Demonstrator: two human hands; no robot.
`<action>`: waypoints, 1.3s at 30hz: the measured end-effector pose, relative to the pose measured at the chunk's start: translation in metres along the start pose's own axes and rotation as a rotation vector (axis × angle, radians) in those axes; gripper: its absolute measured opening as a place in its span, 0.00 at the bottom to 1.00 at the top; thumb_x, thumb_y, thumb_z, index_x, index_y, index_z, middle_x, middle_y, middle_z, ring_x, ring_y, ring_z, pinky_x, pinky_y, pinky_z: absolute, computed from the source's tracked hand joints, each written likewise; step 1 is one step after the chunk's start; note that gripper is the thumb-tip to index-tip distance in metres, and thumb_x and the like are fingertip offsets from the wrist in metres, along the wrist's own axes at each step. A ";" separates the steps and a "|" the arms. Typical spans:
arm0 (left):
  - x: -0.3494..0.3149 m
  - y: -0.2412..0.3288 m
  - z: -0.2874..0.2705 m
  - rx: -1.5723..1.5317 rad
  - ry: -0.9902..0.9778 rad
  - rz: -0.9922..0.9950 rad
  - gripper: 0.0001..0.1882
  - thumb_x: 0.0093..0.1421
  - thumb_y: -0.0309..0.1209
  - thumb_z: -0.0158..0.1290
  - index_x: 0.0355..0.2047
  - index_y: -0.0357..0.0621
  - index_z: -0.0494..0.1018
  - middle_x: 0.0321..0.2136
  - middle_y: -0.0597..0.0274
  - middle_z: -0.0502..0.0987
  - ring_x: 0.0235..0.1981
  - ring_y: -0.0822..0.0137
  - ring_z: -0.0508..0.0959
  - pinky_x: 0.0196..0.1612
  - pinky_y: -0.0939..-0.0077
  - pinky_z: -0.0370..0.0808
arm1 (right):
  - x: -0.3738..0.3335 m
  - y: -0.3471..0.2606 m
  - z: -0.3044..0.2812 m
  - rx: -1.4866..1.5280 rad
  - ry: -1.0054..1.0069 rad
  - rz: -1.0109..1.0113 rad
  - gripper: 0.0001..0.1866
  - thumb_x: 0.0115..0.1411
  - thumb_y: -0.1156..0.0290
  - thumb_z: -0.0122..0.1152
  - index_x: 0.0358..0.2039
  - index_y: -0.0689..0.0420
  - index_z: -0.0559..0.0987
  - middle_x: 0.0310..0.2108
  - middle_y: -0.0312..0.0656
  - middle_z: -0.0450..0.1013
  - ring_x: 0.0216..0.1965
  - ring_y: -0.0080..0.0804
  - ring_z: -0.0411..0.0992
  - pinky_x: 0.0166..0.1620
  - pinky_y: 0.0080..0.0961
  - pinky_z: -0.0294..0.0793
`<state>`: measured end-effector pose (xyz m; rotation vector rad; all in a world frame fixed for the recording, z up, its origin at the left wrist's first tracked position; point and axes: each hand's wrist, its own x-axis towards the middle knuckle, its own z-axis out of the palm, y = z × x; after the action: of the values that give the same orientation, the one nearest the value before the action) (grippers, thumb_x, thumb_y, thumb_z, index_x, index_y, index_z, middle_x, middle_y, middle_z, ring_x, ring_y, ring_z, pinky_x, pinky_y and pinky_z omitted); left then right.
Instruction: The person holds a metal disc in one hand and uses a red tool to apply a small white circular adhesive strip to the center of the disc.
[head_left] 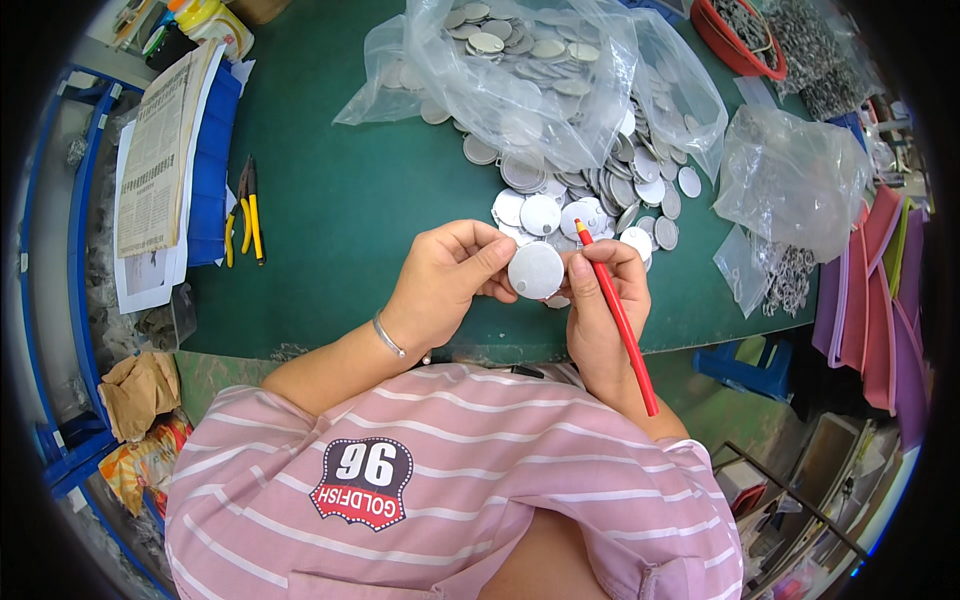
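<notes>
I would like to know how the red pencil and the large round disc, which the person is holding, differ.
The red pencil is long and thin; the disc is round and flat. The pencil is bright red, the disc silver-grey. The right hand holds the pencil, while the left hand grips the disc's edge. Both are above the table.

The disc (pixel 536 270) is silver-grey, the pencil (pixel 622 330) red.

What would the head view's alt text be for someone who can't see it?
A person's left hand pinches a round silver disc over a green table; the right hand, close beside it, holds a red pencil. Beyond them, more discs lie in and beside a clear plastic bag, and yellow-handled pliers lie to the left.
</notes>
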<state>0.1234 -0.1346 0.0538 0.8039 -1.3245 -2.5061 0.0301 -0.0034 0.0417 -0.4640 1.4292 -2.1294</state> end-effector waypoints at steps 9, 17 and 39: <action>0.000 0.004 0.002 -0.010 -0.005 -0.019 0.11 0.57 0.30 0.50 0.34 0.31 0.70 0.27 0.56 0.75 0.25 0.72 0.76 0.30 0.80 0.76 | 0.000 -0.004 -0.001 0.000 -0.005 0.055 0.06 0.59 0.77 0.48 0.36 0.62 0.64 0.31 0.46 0.72 0.28 0.26 0.72 0.30 0.21 0.74; 0.048 0.063 0.001 -0.156 0.061 0.283 0.14 0.58 0.28 0.48 0.41 0.28 0.67 0.35 0.53 0.75 0.35 0.65 0.77 0.42 0.76 0.74 | -0.002 -0.009 -0.002 0.016 0.014 0.033 0.04 0.59 0.80 0.44 0.36 0.63 0.64 0.32 0.49 0.71 0.28 0.28 0.73 0.32 0.23 0.75; 0.039 0.006 -0.012 0.210 0.081 -0.010 0.15 0.55 0.26 0.52 0.41 0.31 0.68 0.26 0.58 0.75 0.20 0.73 0.75 0.21 0.84 0.73 | -0.001 -0.010 -0.001 -0.279 0.047 -0.111 0.15 0.61 0.72 0.45 0.46 0.65 0.68 0.33 0.45 0.72 0.32 0.25 0.71 0.39 0.20 0.68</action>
<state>0.0971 -0.1628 0.0386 0.9455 -1.5771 -2.3405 0.0282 0.0013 0.0503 -0.6135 1.7750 -2.0439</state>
